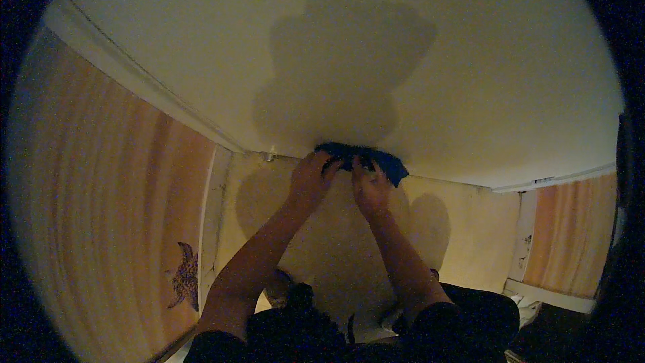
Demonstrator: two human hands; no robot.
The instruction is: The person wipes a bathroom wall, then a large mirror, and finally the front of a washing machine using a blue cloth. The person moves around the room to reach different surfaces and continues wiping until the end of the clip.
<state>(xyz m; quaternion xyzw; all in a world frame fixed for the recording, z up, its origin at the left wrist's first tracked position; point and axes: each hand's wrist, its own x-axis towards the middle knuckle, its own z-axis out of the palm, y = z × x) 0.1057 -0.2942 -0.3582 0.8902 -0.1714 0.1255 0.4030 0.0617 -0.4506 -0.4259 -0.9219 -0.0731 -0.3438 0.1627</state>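
Note:
A dark blue cloth (pixel 393 163) is bunched along the seam where a large pale surface (pixel 484 107) meets a cream panel (pixel 463 222). My left hand (pixel 311 176) holds the cloth's left part with bent fingers. Beside it, my right hand (pixel 371 189) grips the middle and right part, and one end of the cloth sticks out past its fingers. Both forearms reach up from the lower edge. The fingertips are partly lost in the folds and the dim light.
A small shiny fitting (pixel 270 156) sits on the seam left of my left hand. An orange striped curtain or panel (pixel 121 195) with a dark starfish shape (pixel 183 275) stands at the left. A similar orange striped panel (pixel 571 235) is at the right. Shadows fall across the pale surface.

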